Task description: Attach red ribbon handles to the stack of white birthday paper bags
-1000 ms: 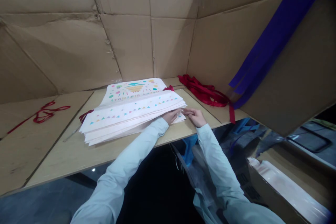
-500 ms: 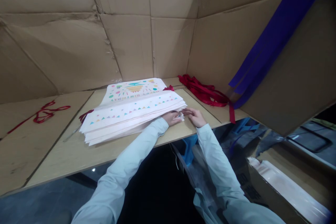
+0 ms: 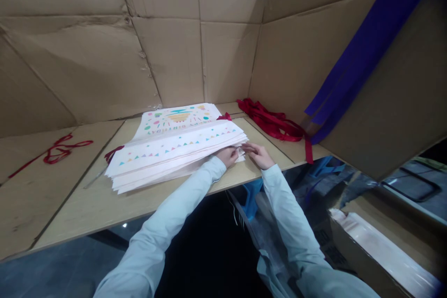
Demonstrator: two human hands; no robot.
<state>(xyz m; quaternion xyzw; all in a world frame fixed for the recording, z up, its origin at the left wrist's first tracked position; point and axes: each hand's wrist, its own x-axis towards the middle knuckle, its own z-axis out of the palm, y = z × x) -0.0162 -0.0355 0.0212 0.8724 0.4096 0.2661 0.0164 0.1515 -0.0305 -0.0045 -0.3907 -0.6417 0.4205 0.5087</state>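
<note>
A stack of white printed sheets (image 3: 181,142) with a birthday design and small coloured triangles lies on the wooden table (image 3: 139,205). Dark red ribbon bows (image 3: 225,117) sit at its two sides. At the stack's near right corner, my left hand (image 3: 227,156) is closed on the edge of a sheet, its fingertips partly hidden. Facing it, my right hand (image 3: 260,154) has its fingers bent together at the same corner. What those fingers pinch, if anything, is too small to make out.
A heap of red ribbon (image 3: 270,121) lies at the back right, and a loose red cord (image 3: 63,151) at the left. Cardboard walls (image 3: 230,56) enclose the table's back and right. Purple strips (image 3: 363,56) hang at the right. Below stands an open carton (image 3: 370,260) with white contents.
My left hand has shifted slightly up at the sheet corner and its fingers have curled in more. My right hand and the stack look almost unchanged.
</note>
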